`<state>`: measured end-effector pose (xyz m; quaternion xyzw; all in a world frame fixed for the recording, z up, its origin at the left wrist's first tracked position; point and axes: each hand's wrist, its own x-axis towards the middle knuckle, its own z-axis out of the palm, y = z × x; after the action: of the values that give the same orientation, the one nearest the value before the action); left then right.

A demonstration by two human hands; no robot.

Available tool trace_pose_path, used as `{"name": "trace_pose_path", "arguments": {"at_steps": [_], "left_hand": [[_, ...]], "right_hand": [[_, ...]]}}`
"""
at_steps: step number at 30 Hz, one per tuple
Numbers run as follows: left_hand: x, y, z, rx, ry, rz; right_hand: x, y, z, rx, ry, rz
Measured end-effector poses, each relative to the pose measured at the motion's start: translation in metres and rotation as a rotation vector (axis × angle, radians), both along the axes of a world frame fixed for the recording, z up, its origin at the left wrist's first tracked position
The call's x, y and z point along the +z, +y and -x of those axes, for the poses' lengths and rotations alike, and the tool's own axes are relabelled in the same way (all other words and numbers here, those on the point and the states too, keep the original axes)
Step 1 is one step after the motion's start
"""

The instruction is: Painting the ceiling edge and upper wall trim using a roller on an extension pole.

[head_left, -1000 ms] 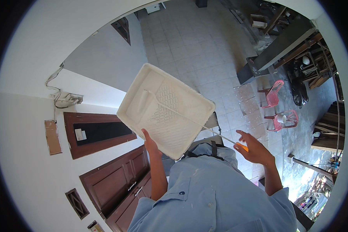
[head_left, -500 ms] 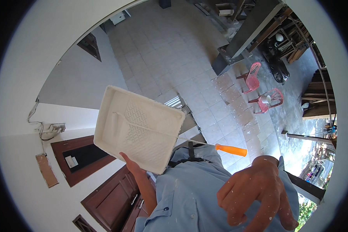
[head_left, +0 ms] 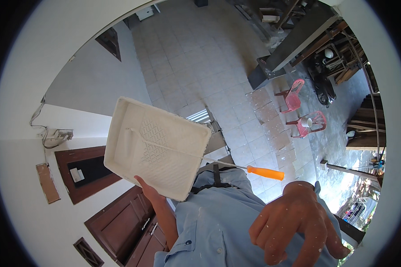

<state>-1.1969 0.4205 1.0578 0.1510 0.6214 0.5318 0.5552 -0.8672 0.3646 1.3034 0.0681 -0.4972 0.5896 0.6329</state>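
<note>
My left hand [head_left: 152,191] grips the near lower edge of a white, paint-coated tray [head_left: 178,135]. A small paint roller [head_left: 130,138] lies in the tray, its thin rod crossing the textured slope, and its orange handle [head_left: 265,173] sticks out past the right side. My right hand [head_left: 294,227] is at the lower right, below that handle and in front of my shirt, with its fingers loosely bent and apart, holding nothing that I can see. White paint specks dot the hand.
A white wall carries wires [head_left: 47,133], a framed dark panel [head_left: 89,173] and brown doors [head_left: 116,216]. Far below lie a tiled floor [head_left: 187,66], two pink plastic chairs [head_left: 292,100], a grey pillar [head_left: 294,44], a motorcycle [head_left: 325,89] and stacked timber [head_left: 365,115].
My right hand has let go of the roller handle and moved down toward the lower right. The tray has shifted left and down in the view.
</note>
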Motion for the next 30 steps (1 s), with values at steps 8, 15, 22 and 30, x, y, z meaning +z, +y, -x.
{"name": "trace_pose_path", "arguments": {"at_steps": [8, 15, 22, 30], "left_hand": [[0.002, -0.005, 0.006, 0.043, -0.020, -0.015], [0.003, -0.007, 0.008, 0.040, -0.003, -0.012], [0.003, -0.008, 0.009, 0.018, -0.012, -0.035], [0.004, -0.009, 0.009, 0.033, -0.002, -0.017]], "right_hand": [[-0.006, -0.004, 0.010, -0.018, 0.001, 0.001], [-0.009, -0.008, 0.015, -0.009, 0.034, -0.044], [-0.007, -0.012, 0.018, -0.023, 0.057, -0.018], [0.013, 0.021, 0.044, -0.504, 0.518, -0.351]]}}
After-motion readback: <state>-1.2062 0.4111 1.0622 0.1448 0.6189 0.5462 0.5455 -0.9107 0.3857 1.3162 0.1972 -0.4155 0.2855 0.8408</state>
